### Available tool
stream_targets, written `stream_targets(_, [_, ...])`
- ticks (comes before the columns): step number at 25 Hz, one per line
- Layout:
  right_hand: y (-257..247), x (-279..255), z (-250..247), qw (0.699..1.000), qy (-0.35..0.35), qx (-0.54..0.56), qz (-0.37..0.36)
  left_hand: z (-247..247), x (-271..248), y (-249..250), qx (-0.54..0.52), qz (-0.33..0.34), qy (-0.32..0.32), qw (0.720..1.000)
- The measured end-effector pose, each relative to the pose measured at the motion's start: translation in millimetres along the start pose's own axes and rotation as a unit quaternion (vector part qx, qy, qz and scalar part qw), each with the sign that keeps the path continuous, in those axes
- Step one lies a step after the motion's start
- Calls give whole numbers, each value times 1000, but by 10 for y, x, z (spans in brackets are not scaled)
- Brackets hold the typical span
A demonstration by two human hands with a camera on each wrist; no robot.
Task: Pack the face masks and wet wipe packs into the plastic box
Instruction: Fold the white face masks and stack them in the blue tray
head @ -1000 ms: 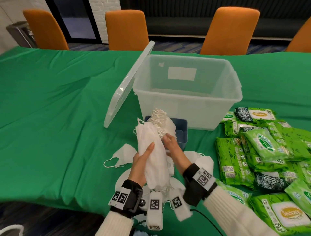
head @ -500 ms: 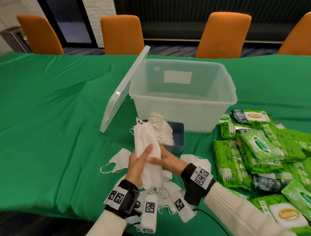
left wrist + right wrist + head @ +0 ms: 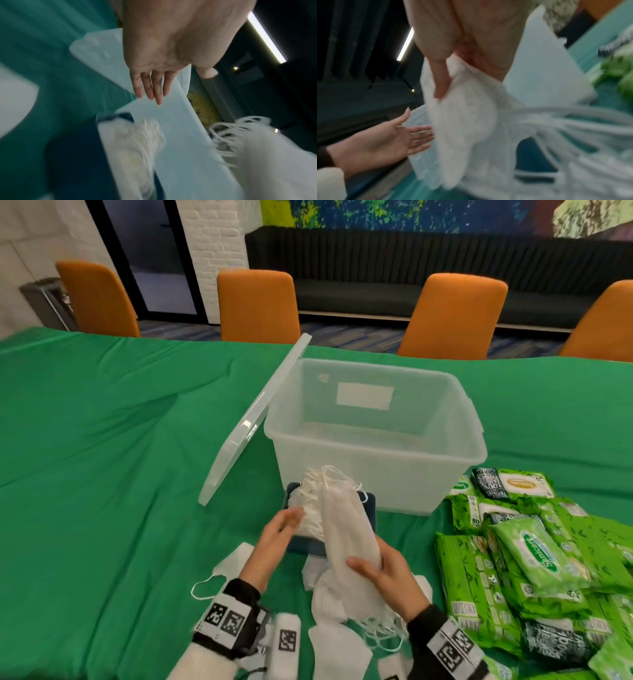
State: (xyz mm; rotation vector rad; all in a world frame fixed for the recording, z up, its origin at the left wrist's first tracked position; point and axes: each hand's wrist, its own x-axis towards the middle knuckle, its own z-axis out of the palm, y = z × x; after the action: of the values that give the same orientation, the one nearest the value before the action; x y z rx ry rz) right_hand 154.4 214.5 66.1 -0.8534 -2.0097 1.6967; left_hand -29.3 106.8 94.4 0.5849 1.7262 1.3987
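My right hand [image 3: 380, 571] grips a thick stack of white face masks [image 3: 344, 537] by its lower part, thumb across the front [image 3: 441, 82]; the stack tilts up toward the clear plastic box [image 3: 376, 470], which stands open. My left hand [image 3: 279, 529] is off the stack, fingers straight [image 3: 150, 88], reaching at more masks [image 3: 310, 501] in a small dark blue tray [image 3: 371, 508] in front of the box. Loose masks [image 3: 233, 563] lie on the green cloth near my wrists. Green wet wipe packs [image 3: 534, 553] are heaped at the right.
The box's clear lid [image 3: 255, 422] leans against its left wall. Orange chairs [image 3: 258, 306] line the table's far side. Green cloth [image 3: 102, 474] stretches bare to the left of the lid.
My left hand has let go of the mask stack and moved forward-left toward the blue tray. My right hand now holds the stack alone, shifted right. The head camera has tilted up.
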Motion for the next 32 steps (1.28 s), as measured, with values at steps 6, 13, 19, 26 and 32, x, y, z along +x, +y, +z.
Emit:
stream_targets(6, [141,267,-368,934,-196,-297,-22,-307,1112,234,309,13,-43,950])
stream_targets(13, [370,511,-41,830,-231,-507,-1,-231,1587,-16,448,33,-146,881])
stream_targets(19, [485,613,35,805,-186,-564,-4,-233,1562,-16,441,64,-201,872])
stream_targets(26, [700,582,135,806,-149,-573,4,-243,1483,-38,467,88,-298,828])
stream_targets(32, [669,574,120,798,-156,-582,-7,-223,1422,-303,593,154,-313,726])
